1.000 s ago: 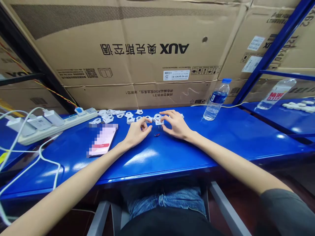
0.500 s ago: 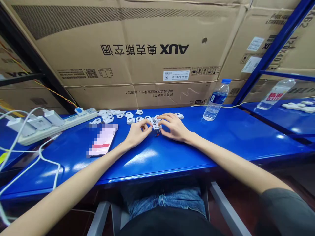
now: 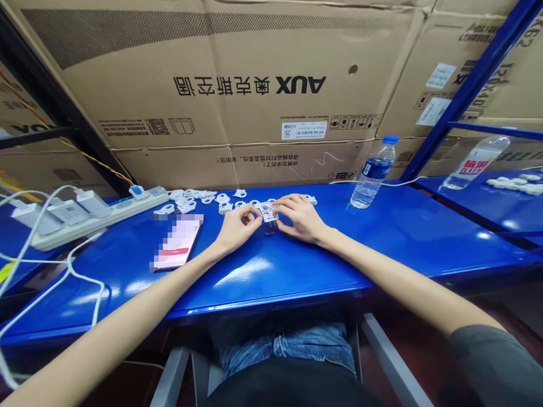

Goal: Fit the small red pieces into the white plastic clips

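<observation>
Head view: small white plastic piece with a round opening [image 3: 270, 217] directly between bare left hand [image 3: 238, 227] and bare right hand [image 3: 300, 219], in contact with both. Left hand: thumb and forefinger tips together, pinched on the left edge of the piece. Right hand: fingers arched over the right side, thumb lower and nearer the body, clamped on the same piece. Clearance above the table hard to judge. Just below the piece, tiny red-and-dark item [image 3: 270, 231], too small to identify.

Behind the hands, loose row of similar white plastic parts [image 3: 224, 208], reaching left along the back of a glossy blue table [image 3: 271, 282]. Left of the left hand, flat phone with a pale pink screen [image 3: 180, 240], partly pixelated. Farther left, long white power strip [image 3: 115, 213] with white block chargers [image 3: 70, 211] plugged in.

Right of the right hand, well apart, upright clear plastic bottle with a blue cap [image 3: 368, 180]. Beyond the slanted blue post [image 3: 479, 70], second clear bottle with a white-and-red label [image 3: 475, 163]. At the back, large brown cardboard carton [image 3: 254, 39] with upside-down AUX lettering.
</observation>
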{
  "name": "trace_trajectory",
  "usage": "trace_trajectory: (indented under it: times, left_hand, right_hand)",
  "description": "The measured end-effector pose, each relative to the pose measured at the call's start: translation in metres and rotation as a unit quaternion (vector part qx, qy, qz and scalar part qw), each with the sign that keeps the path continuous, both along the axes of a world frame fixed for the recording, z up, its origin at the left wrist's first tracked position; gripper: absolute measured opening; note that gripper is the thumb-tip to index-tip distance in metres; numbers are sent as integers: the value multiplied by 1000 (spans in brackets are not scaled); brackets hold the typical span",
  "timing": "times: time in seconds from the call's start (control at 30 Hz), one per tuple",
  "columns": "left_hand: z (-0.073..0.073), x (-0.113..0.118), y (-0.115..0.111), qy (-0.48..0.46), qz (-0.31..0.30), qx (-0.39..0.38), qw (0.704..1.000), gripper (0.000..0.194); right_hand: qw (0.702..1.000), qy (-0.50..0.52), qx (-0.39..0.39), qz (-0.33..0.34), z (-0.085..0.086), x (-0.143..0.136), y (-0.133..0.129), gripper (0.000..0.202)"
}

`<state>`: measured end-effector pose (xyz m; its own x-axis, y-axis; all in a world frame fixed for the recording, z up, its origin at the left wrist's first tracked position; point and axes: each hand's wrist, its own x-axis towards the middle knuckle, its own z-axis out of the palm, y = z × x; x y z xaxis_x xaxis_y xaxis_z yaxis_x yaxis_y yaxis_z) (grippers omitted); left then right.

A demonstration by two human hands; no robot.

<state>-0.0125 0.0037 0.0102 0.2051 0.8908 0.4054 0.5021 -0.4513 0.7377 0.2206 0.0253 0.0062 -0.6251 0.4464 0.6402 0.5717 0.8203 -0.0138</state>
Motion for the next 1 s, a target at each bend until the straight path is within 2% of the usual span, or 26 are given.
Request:
trace_trajectory:
  times: [0.37,0.57,0.8,1.0]
  left_hand:
    - [2,1,0,-22,-6,-19,1000,17]
    - [4,1,-1,-20,-22,-18,999,18]
    - [-2,-2,-2,63,-49,-12,997,18]
    - [-7,-9,-1,197,-89,56,975,14]
  right_hand:
    - [999,-29,34,-24,-4,-1,3,19]
    - [997,-31,1,-65,-3,5,9,21]
    - [985,0,-74,-154,-6,17,28,21]
    - [978,-7,-106,-182,-15,23,42,23]
